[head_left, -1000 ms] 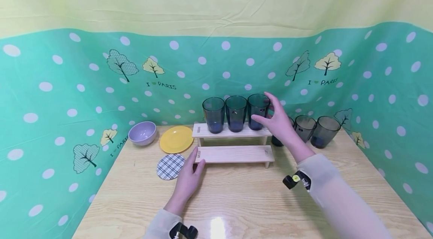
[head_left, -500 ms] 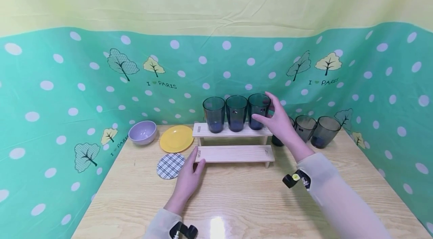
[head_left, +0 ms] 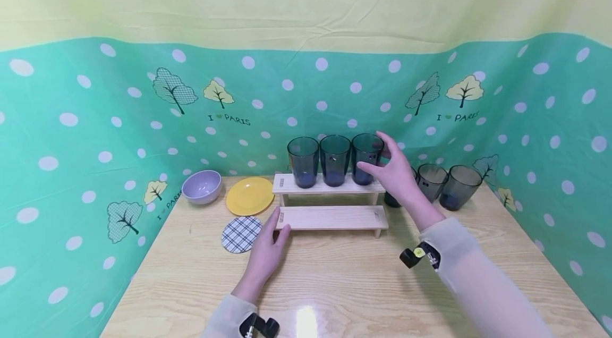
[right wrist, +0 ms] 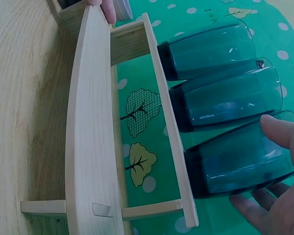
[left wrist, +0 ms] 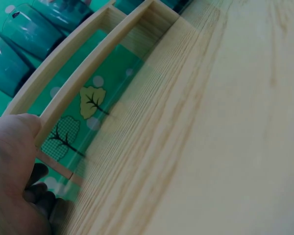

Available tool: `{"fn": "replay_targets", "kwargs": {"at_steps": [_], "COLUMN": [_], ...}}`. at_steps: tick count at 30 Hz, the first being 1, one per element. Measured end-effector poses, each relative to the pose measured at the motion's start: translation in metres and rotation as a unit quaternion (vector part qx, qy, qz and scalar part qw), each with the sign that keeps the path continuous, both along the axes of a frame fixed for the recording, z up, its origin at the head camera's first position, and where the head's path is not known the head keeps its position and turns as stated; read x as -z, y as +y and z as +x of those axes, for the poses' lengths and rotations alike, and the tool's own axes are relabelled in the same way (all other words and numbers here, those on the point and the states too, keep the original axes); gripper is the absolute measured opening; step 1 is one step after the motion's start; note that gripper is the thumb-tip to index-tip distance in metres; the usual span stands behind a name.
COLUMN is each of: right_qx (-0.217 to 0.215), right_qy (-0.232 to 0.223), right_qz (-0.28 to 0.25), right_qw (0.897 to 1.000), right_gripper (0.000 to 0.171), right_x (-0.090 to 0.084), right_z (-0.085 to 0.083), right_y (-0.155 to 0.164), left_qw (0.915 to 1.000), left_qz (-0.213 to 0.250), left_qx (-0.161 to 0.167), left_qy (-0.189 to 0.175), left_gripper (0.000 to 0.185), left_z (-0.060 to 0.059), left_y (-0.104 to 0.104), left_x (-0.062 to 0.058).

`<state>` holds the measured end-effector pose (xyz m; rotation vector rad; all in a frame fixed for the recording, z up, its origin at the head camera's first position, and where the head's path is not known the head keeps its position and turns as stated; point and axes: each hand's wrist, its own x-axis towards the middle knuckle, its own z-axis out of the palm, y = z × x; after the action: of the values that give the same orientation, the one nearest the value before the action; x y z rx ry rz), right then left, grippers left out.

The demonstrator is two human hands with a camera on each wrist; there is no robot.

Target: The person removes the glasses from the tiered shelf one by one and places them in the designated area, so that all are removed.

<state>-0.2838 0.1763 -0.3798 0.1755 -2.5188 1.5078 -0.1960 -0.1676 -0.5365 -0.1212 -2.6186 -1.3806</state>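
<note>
My right hand (head_left: pixel 398 176) grips the rightmost of three dark teal glass tumblers, its thumb in front and its fingers on the far right side. This tumbler (head_left: pixel 367 160) stands upright on the upper tier of a pale two-tier wooden rack (head_left: pixel 332 217). The middle tumbler (head_left: pixel 334 160) and the left tumbler (head_left: pixel 303 162) stand in line beside it. At the rack's left end, my left hand (head_left: pixel 265 253) holds the lower tier; in the left wrist view its thumb lies on the edge, the other fingers lower down. The lower tier bears nothing.
Right of the rack stand two grey-tinted glasses, one (head_left: pixel 432 181) beside another (head_left: pixel 460 188), and a darker glass (head_left: pixel 392 199) mostly hidden by my right hand. Left lie a purple bowl (head_left: pixel 201 187), a yellow plate (head_left: pixel 249 196) and a checked round coaster (head_left: pixel 241 234). A green curtain (head_left: pixel 320 99) hangs behind.
</note>
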Motion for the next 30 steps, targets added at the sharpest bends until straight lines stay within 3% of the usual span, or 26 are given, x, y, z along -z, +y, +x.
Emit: {"fn": "replay_targets", "kwargs": {"at_steps": [14, 30], "right_qx": [-0.005, 0.001], "right_qy": [0.005, 0.01], "right_qz": [-0.031, -0.019], "right_qw": [0.999, 1.0], "right_gripper": [0.103, 0.104], "right_x": [-0.013, -0.023], "right_z": [0.026, 0.065], "right_y": [0.011, 0.037], "left_qw": [1.0, 1.0], "left_qz": [0.005, 0.004], "left_qx": [0.002, -0.002], "left_qy": [-0.002, -0.006], "left_gripper": [0.068, 0.068], "left_z": [-0.001, 0.0], "left_y": [0.0, 0.0], "left_x": [0.0, -0.001]}}
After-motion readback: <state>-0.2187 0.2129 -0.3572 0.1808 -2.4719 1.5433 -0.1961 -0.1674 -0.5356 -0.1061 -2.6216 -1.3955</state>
